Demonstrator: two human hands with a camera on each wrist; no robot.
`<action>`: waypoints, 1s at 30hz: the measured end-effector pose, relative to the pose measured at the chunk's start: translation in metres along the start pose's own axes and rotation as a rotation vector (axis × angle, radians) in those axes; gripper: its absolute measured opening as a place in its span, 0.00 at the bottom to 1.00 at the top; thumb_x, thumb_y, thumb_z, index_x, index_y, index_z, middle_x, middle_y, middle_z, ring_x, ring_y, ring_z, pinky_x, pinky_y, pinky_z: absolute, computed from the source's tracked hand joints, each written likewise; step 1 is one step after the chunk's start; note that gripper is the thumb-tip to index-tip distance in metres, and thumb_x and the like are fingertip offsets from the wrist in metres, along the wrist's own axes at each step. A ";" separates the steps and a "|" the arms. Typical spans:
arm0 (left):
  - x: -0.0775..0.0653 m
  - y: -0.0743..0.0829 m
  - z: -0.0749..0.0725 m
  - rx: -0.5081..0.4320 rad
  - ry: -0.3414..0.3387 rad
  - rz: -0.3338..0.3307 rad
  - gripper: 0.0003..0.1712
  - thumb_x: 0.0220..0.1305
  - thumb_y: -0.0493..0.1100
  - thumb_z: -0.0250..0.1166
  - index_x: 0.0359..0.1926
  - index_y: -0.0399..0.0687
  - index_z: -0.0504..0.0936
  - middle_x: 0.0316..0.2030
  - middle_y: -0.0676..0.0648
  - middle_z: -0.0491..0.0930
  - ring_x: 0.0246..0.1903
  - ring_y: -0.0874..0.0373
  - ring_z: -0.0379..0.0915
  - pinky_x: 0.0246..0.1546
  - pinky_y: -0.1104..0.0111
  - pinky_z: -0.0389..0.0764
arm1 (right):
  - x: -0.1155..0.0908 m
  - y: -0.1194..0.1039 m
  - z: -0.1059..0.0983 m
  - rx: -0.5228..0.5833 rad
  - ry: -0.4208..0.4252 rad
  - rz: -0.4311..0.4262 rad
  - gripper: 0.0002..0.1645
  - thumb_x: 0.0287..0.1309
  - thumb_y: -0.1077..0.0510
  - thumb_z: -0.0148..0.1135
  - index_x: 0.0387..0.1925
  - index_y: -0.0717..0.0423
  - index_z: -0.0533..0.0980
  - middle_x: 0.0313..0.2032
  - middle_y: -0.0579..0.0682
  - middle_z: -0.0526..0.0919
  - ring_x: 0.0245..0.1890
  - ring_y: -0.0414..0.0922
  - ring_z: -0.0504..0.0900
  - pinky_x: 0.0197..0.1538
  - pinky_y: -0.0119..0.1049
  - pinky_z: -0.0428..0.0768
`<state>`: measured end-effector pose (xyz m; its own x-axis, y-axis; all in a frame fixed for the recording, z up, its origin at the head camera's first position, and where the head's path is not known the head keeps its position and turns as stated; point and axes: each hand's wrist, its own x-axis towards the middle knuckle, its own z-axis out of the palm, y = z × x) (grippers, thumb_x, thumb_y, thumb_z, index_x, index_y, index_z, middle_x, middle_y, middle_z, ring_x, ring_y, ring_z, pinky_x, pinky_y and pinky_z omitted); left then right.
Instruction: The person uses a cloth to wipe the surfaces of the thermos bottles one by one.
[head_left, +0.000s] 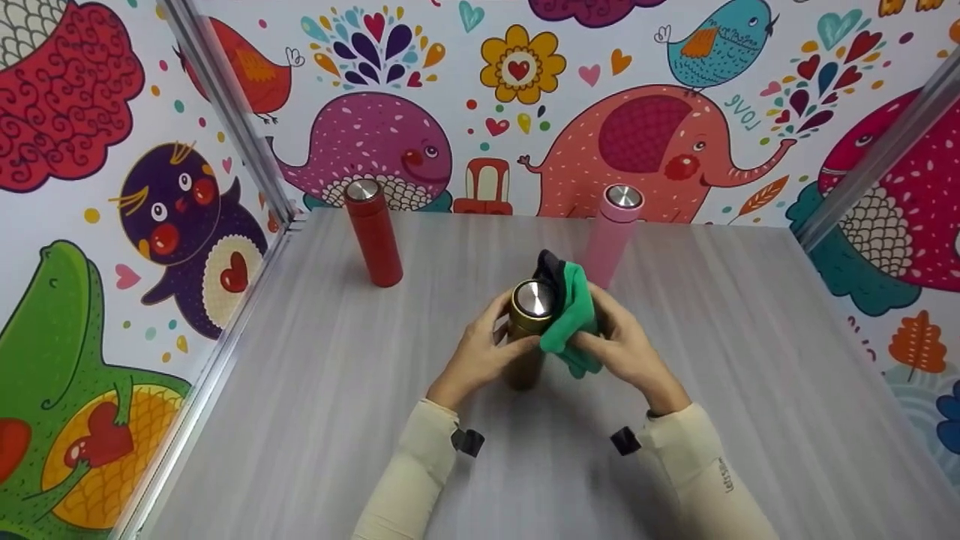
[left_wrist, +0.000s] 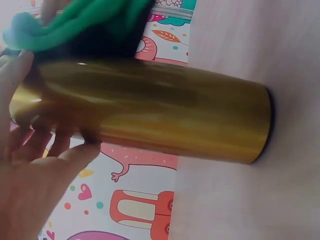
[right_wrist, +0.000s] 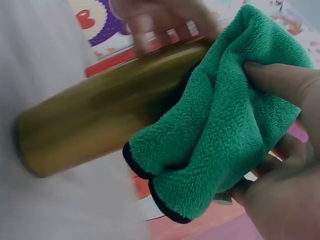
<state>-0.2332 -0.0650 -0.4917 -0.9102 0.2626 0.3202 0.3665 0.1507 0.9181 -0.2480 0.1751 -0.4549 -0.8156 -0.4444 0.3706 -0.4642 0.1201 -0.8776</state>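
A gold thermos bottle [left_wrist: 165,110] with a shiny steel lid top [head_left: 535,298] is gripped near its upper end by my left hand [head_left: 481,349], thumb on one side and fingers round the other. My right hand [head_left: 627,346] holds a folded green cloth [right_wrist: 225,115] with black edging, its thumb pressed into the folds. The cloth lies against the bottle's upper right side and overlaps it in the right wrist view. In the left wrist view, the bottle's dark-rimmed base shows close to the grey table [left_wrist: 230,200].
A red thermos bottle [head_left: 376,236] stands upright at the back left of the table. Behind my right hand stands a pink thermos bottle [head_left: 616,232]. Walls printed with cartoon animals border the table at the back and sides, with a metal rail [head_left: 217,360] along its left edge.
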 end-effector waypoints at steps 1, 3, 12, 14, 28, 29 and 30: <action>0.000 0.000 0.000 -0.006 -0.003 0.004 0.44 0.65 0.51 0.70 0.76 0.51 0.59 0.70 0.52 0.65 0.69 0.56 0.60 0.66 0.58 0.66 | 0.001 -0.006 -0.002 -0.048 -0.003 -0.007 0.40 0.61 0.71 0.66 0.72 0.55 0.65 0.61 0.52 0.76 0.54 0.50 0.77 0.59 0.43 0.76; 0.000 -0.001 0.000 -0.015 -0.010 0.012 0.44 0.65 0.49 0.70 0.76 0.50 0.59 0.70 0.51 0.65 0.69 0.56 0.60 0.67 0.58 0.66 | 0.001 -0.017 -0.005 -0.171 -0.012 -0.018 0.41 0.60 0.68 0.68 0.73 0.52 0.65 0.62 0.50 0.75 0.55 0.50 0.75 0.60 0.50 0.75; 0.000 -0.001 -0.001 -0.014 -0.005 -0.042 0.45 0.63 0.54 0.71 0.76 0.55 0.60 0.69 0.54 0.66 0.68 0.57 0.60 0.67 0.52 0.64 | -0.009 -0.055 -0.009 -0.842 -0.037 -0.180 0.43 0.46 0.67 0.77 0.66 0.46 0.75 0.51 0.55 0.80 0.47 0.54 0.77 0.45 0.51 0.74; 0.001 -0.001 -0.001 -0.031 -0.008 -0.035 0.45 0.64 0.52 0.71 0.76 0.54 0.60 0.69 0.53 0.65 0.69 0.55 0.60 0.67 0.50 0.63 | -0.013 -0.062 -0.007 -0.936 -0.052 -0.197 0.44 0.43 0.64 0.80 0.65 0.43 0.76 0.51 0.55 0.79 0.48 0.54 0.76 0.44 0.50 0.72; 0.000 -0.004 -0.002 0.046 -0.007 0.032 0.38 0.62 0.26 0.65 0.72 0.43 0.64 0.68 0.42 0.68 0.69 0.47 0.60 0.63 0.51 0.69 | 0.014 -0.089 0.022 -1.215 -0.221 -0.374 0.45 0.41 0.52 0.84 0.64 0.42 0.76 0.52 0.57 0.78 0.51 0.55 0.76 0.49 0.56 0.76; -0.001 -0.003 -0.002 0.043 -0.003 0.022 0.37 0.63 0.29 0.66 0.71 0.44 0.65 0.67 0.43 0.68 0.69 0.48 0.60 0.63 0.50 0.69 | 0.018 -0.089 0.022 -1.214 -0.231 -0.363 0.45 0.41 0.53 0.83 0.65 0.43 0.75 0.52 0.57 0.78 0.51 0.56 0.76 0.49 0.56 0.76; -0.001 -0.003 -0.002 0.035 0.001 0.011 0.37 0.63 0.32 0.67 0.71 0.46 0.65 0.67 0.45 0.68 0.70 0.49 0.59 0.64 0.50 0.68 | 0.022 -0.090 0.022 -1.209 -0.240 -0.344 0.47 0.40 0.53 0.84 0.65 0.43 0.75 0.52 0.57 0.78 0.51 0.56 0.75 0.49 0.56 0.76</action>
<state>-0.2338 -0.0678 -0.4946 -0.9062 0.2635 0.3308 0.3833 0.1815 0.9056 -0.2169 0.1353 -0.3747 -0.5678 -0.7464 0.3470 -0.7582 0.6384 0.1327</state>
